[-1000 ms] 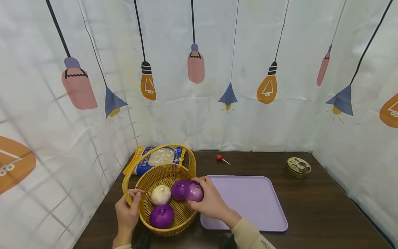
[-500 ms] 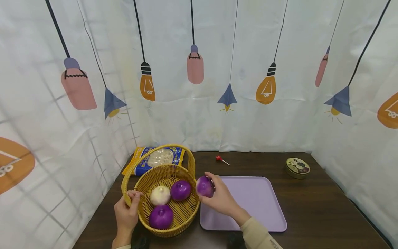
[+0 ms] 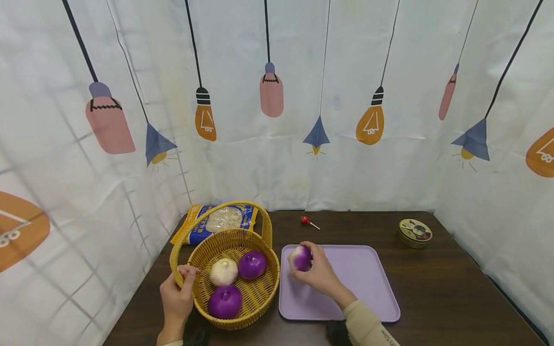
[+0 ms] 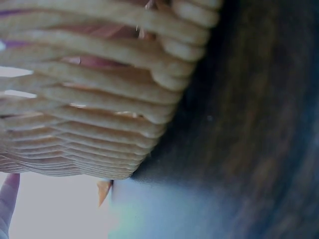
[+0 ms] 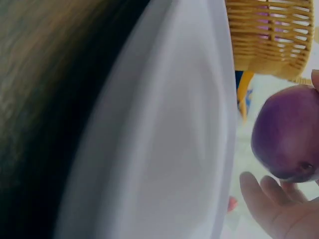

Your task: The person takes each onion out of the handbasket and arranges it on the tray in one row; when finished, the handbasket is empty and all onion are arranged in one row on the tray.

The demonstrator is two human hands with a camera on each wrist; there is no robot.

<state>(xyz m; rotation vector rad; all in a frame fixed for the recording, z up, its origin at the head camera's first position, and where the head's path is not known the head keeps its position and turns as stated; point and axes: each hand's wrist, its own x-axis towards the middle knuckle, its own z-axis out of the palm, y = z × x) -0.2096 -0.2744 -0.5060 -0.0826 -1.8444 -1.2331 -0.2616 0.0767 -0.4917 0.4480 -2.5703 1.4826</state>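
Observation:
In the head view my right hand (image 3: 319, 274) grips a purple onion (image 3: 300, 258) over the left part of a lilac tray (image 3: 368, 298). The right wrist view shows that onion (image 5: 289, 134) raised clear of the tray, between thumb and fingers. On the left stands a yellow wicker basket (image 3: 259, 307) holding two purple onions, one at its right (image 3: 252, 265) and one nearer me (image 3: 225, 302), plus a white onion (image 3: 223, 272). My left hand (image 3: 177, 298) pinches the basket's rim and handle base at its left side. Woven basket wall (image 4: 89, 94) fills much of the left wrist view.
Behind the basket lies a yellow and blue packet (image 3: 225, 218). A red lollipop (image 3: 305, 219) rests near the table's back edge. At the back right is a round tin (image 3: 415, 233). Patterned white curtains (image 3: 277, 163) enclose the dark table (image 3: 450, 288).
My right hand has lifted the purple onion out of the basket and carried it right, over the tray. The left hand has stayed at the basket's left side.

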